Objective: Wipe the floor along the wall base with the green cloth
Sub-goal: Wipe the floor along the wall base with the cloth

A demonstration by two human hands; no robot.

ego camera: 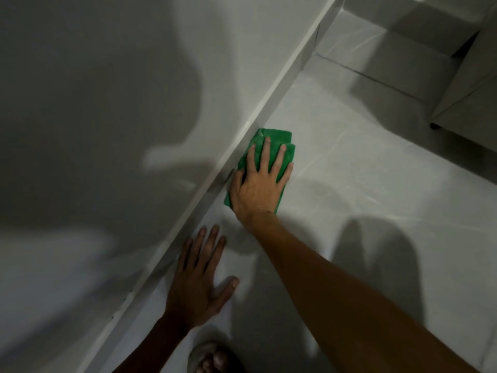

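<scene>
Floor: pale tiles meeting the wall base.
Right hand: fingers spread, pressing green cloth flat beside the base.
Left hand: spread flat on floor.

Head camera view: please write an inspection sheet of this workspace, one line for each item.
Surface: pale tiled floor, streaky sheen.
Job's things: folded green cloth flat on the floor, against the wall base.
Clutter: nothing seen.
Grips: right hand spread flat on the cloth; left hand empty, flat on the floor.
Cables: nothing seen.
Surroundings: grey wall; pale cabinet upper right; foot in sandal at bottom edge.
</scene>
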